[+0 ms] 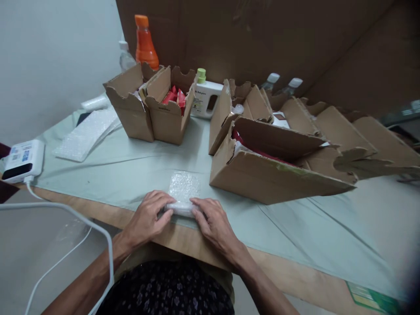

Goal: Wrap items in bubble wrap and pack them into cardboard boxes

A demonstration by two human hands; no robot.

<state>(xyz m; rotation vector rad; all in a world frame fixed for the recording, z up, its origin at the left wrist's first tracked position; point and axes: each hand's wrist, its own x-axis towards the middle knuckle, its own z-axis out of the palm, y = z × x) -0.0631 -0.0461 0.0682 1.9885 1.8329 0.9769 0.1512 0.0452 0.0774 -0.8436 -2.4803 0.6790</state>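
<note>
A small piece of clear bubble wrap [184,186] lies at the front of the table, its near end rolled or folded into a thick edge. My left hand [151,215] grips the left end of that roll, thumb below and fingers above. At the right end, my right hand [211,218] holds it the same way. Whatever may be inside the roll is hidden. Both hands rest close to the table's front edge, with the flat part of the wrap stretching away from me.
Flat bubble wrap sheets [85,135] lie at the left near a white device [24,161] with a cable. Cardboard boxes [169,124] stand behind, one holding red packets [175,97]. A larger cardboard box [272,181] sits at right. Bottles, including an orange one [145,46], stand at the back.
</note>
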